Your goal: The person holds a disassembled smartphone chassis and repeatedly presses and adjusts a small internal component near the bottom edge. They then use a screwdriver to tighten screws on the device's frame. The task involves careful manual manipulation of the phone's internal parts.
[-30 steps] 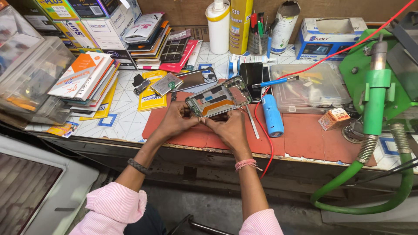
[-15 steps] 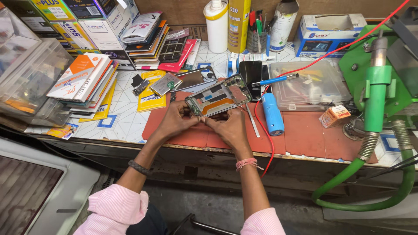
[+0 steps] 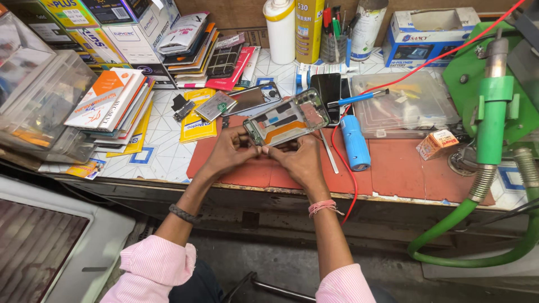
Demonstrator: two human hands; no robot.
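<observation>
Left hand: the left hand [image 3: 227, 152] is curled around the near left end of an opened phone frame [image 3: 286, 119], fingers closed on its edge.
Right hand: the right hand [image 3: 300, 160] grips the near long edge of the same frame, thumb and fingers pinched on it.
Phone frame: centre of the frame, lifted just above the red mat [image 3: 393, 168], tilted, its inner side up with an orange strip and a green board showing.
Mat: lies on the tabletop [image 3: 163, 134], lower centre to right; a blue cylindrical tool [image 3: 355, 143] lies on it just right of the hands, beside a red wire [image 3: 343, 168].
Small box: an orange and white carton [image 3: 437, 144] sits on the mat, right of centre.
Clear case: a see-through plastic box [image 3: 412, 104] sits behind that carton.
Stacked packages: upper left, flat boxes in a pile [image 3: 109, 101], the top one white with an orange corner; behind them tall cartons [image 3: 135, 25] with yellow and white printed faces.
Yellow packet: a flat yellow sleeve [image 3: 193, 120] lies left of the phone frame.
Bottles: a white bottle [image 3: 279, 28] and a yellow can [image 3: 309, 25] stand at top centre.
Blue box: an open blue and white carton [image 3: 429, 31] sits at upper right.
Green tool: a green stand with a hose [image 3: 491, 118] fills the right edge.
</observation>
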